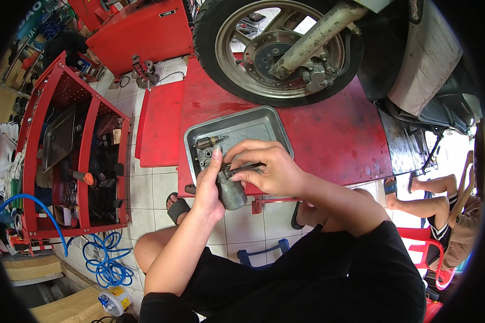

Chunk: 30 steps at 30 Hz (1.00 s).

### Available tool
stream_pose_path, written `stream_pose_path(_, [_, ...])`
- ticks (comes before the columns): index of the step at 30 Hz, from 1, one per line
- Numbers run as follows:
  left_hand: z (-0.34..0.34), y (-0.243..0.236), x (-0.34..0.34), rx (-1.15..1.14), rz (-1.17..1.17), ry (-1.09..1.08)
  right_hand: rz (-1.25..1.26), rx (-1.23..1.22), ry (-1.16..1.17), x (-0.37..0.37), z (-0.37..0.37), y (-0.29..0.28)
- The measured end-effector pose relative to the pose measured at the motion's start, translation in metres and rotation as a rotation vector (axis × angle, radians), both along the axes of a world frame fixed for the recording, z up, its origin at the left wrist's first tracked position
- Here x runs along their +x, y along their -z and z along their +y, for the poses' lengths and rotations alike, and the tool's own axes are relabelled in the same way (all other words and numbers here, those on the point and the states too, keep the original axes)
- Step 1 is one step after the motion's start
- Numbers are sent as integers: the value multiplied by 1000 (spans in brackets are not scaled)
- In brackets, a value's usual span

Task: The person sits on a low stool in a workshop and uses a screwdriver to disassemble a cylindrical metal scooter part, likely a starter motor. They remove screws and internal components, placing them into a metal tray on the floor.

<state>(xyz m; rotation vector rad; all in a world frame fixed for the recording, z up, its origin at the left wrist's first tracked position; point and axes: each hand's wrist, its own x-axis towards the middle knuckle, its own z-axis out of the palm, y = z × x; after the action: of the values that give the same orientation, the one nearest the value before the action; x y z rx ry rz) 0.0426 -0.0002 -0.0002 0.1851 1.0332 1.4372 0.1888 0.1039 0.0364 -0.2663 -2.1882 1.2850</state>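
My left hand (pixel 208 188) is closed around a grey cylindrical metal motor housing (pixel 232 195), held tilted over the near edge of a metal tray (pixel 191 141). The thumb points up along its upper end. My right hand (pixel 269 167) pinches a thin dark piece (pixel 249 169) against the top of the housing; its exact kind is partly hidden by the fingers. Inside the tray, beyond my left thumb, lies a small motor armature (pixel 207 142) with a shaft. A grey metal part (pixel 203 156) sits beside it, partly covered by my hand.
The tray rests on a red lift platform (pixel 339 134) under a motorcycle front wheel (pixel 277 54). To the left stands a red tool cart (pixel 83 140), with a coiled blue air hose (pixel 106 258) on the floor. A blue stool (pixel 261 253) is below me; another person (pixel 442 207) sits at right.
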Motion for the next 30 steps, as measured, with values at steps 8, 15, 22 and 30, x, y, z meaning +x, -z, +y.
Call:
stream_pose_path(8, [-1, -8, 2, 31, 61, 4, -48, -318, -41, -1, -6, 2])
stream_pose_path(15, [-2, -6, 1, 50, 59, -8, -41, -408, -17, -3, -11, 3])
stream_pose_path(22, [-3, -5, 0, 53, 59, -11, -66, -420, 26, -3, -16, -1])
stream_pose_path(30, [-3, -7, 1, 45, 85, -9, -37, -389, 38, -3, -18, 5])
